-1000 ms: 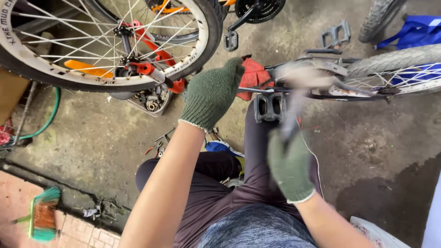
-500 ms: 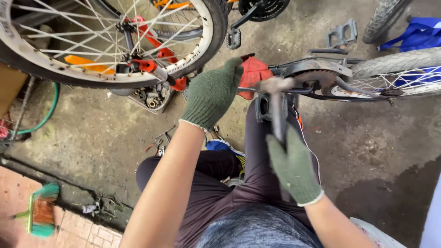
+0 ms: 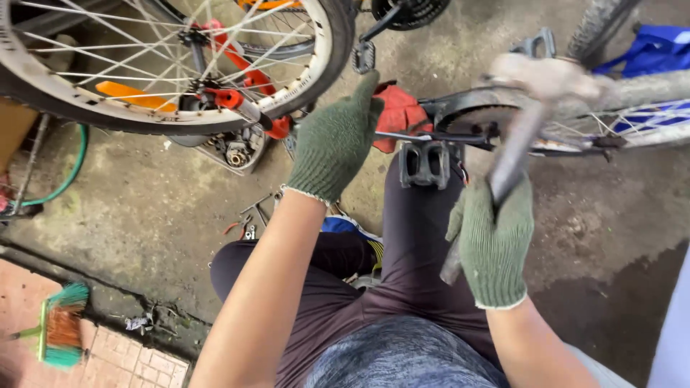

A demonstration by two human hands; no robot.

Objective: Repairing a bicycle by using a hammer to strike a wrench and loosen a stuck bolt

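Head view looked straight down on a person crouched over a concrete floor (image 3: 144,215), both hands in green knit gloves. Right hand (image 3: 494,248) was wrapped tight round the handle of a hammer (image 3: 512,154), fingers fully closed, the blurred head raised up near the chain guard (image 3: 474,108) of a small bicycle lying across the frame. Left hand (image 3: 334,140) was curled loosely, not fully closed, pressed against a thin metal rod (image 3: 410,136) by a red rag (image 3: 399,115); whether it truly gripped the rod could not be told. Just below sat a dark pedal (image 3: 424,164), above the person's knee. That hammer looked heavy at the head, stiff and solid, best held low on the handle as it was; the gloves should help against slipping. Up left, a white-rimmed wheel (image 3: 316,65) with orange and red fittings hung over a tray of parts (image 3: 233,151). Loose tools (image 3: 248,226) lay on the floor, with a green hose (image 3: 68,176) and a green brush (image 3: 61,330) far left.
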